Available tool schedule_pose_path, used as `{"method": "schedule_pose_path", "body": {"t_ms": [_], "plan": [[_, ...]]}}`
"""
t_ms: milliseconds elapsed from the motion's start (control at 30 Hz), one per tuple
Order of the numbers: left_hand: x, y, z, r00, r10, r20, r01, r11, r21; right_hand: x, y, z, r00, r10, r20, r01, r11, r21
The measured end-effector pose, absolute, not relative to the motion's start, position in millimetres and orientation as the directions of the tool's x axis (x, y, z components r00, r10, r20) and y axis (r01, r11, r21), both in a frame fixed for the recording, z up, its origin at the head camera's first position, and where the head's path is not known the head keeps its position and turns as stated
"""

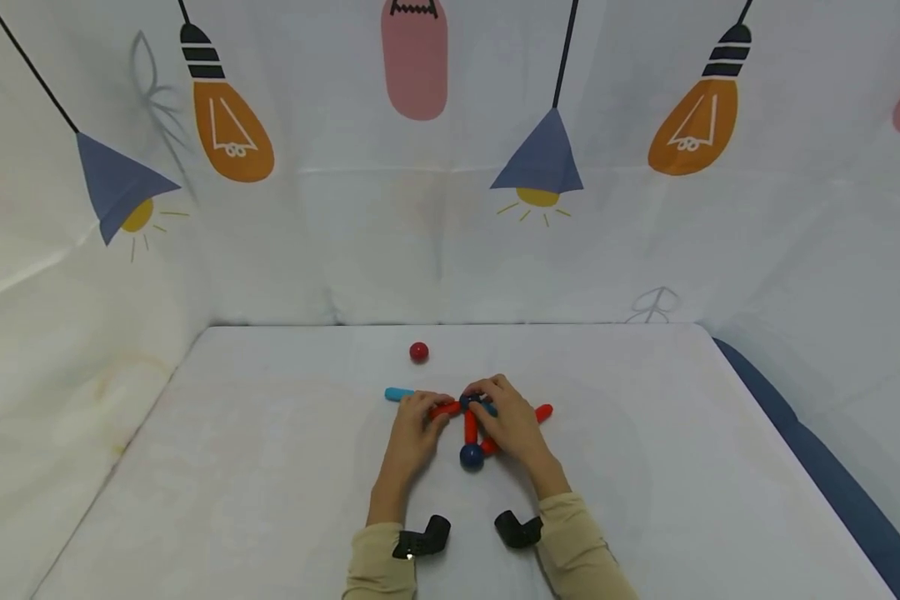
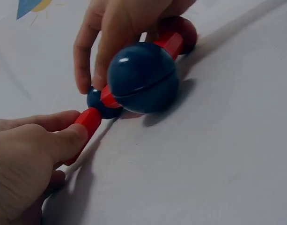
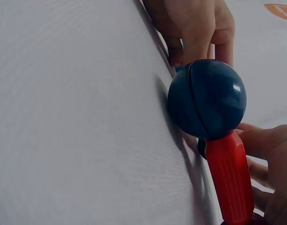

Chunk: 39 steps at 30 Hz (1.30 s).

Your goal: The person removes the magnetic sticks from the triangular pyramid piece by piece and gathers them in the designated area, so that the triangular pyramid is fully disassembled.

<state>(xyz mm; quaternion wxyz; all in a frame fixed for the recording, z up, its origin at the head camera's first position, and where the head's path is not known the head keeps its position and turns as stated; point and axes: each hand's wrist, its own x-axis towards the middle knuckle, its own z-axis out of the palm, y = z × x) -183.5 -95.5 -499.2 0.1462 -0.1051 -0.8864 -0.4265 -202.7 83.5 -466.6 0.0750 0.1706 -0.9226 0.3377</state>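
Observation:
A small build of red rods and dark blue balls lies on the white table (image 1: 270,467). My left hand (image 1: 437,408) pinches a red rod (image 2: 88,121) by its outer end; its inner end meets a far blue ball (image 2: 99,104). My right hand (image 1: 480,398) curls over that far ball (image 1: 471,402) and pinches it. From it an upright-lying red rod (image 1: 470,427) runs toward me to a near blue ball (image 1: 471,456), which looms large in both wrist views (image 2: 142,77) (image 3: 207,98). Another red rod (image 1: 543,412) sticks out under my right hand.
A light blue rod (image 1: 399,393) lies just left of my left hand. A loose red ball (image 1: 418,352) sits farther back. Printed cloth walls (image 1: 450,208) close the table on three sides. A dark blue edge (image 1: 832,475) runs along the right.

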Motion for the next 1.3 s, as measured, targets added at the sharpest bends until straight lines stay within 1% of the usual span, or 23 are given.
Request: {"method": "schedule_pose_path", "body": {"t_ms": [200,300,433,533,633,767,900,1000,1067,1133,1233,1300], "plan": [[-177,-111,-494,-0.951,0.139,0.278,0.306,0.573,0.761,-202,82,-465,-0.929,-0.266,0.256,-0.369,0.706,-0.604],[-174,-123,-491,-0.960,0.137,0.244,0.277,0.575,0.770,-202,83,-465,-0.936,-0.262,0.233,-0.351,0.712,-0.608],[-170,-143,-486,-0.978,0.036,0.207,0.186,0.603,0.776,-202,84,-464,-0.942,-0.272,0.197,-0.335,0.717,-0.611],[-168,-155,-484,-0.981,-0.038,0.189,0.124,0.622,0.773,-204,87,-460,-0.935,-0.309,0.174,-0.347,0.701,-0.622],[-170,-158,-485,-0.978,-0.056,0.203,0.123,0.632,0.766,-207,95,-456,-0.926,-0.350,0.146,-0.355,0.669,-0.653],[-173,-154,-488,-0.966,-0.079,0.245,0.146,0.618,0.773,-209,113,-455,-0.926,-0.369,0.085,-0.321,0.645,-0.693],[-174,-151,-488,-0.954,-0.179,0.239,0.089,0.594,0.800,-211,124,-458,-0.910,-0.413,0.023,-0.307,0.639,-0.705],[-174,-149,-483,-0.940,-0.240,0.243,0.065,0.571,0.818,-210,120,-458,-0.892,-0.452,0.017,-0.330,0.625,-0.707],[-175,-145,-480,-0.927,-0.248,0.280,0.103,0.550,0.829,-209,115,-459,-0.886,-0.463,0.023,-0.343,0.621,-0.705],[-177,-135,-478,-0.907,-0.217,0.361,0.199,0.535,0.821,-208,113,-459,-0.881,-0.471,0.032,-0.355,0.617,-0.702],[-179,-113,-479,-0.905,-0.069,0.419,0.329,0.512,0.794,-208,114,-461,-0.879,-0.475,0.050,-0.373,0.617,-0.693],[-179,-98,-482,-0.910,0.057,0.412,0.381,0.511,0.771,-209,115,-461,-0.867,-0.494,0.070,-0.399,0.603,-0.691]]}}
